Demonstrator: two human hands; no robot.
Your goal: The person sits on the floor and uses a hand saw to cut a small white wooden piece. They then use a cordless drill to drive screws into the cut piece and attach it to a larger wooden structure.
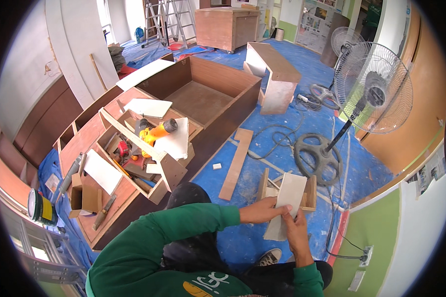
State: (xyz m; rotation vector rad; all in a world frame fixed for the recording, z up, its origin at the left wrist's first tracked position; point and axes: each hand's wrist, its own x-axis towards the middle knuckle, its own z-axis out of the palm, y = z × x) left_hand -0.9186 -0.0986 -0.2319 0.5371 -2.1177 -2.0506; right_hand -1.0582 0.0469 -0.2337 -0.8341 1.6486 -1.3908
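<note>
A pale, flat strip of sheet material (291, 189) stands tilted in front of me, at the lower right of the middle. My left hand (261, 210) grips its left edge, the thumb lying across it. On the other edge, slightly lower, my right hand (297, 231) is closed around the same strip, and the two thumbs nearly meet. Below the hands a greyer pale section (276, 229) continues down; whether it is one piece with the strip I cannot tell. Just behind is a small open wooden box (310, 194), partly hidden by the strip.
Left of me lies a large brown cabinet carcass (223, 110) bearing a yellow cordless drill (156, 132), a wooden tool tray (159, 190) and white offcuts (103, 171). A plywood strip (237, 163) lies on the blue floor sheet (198, 171). A pedestal fan (374, 91) and cables stand right.
</note>
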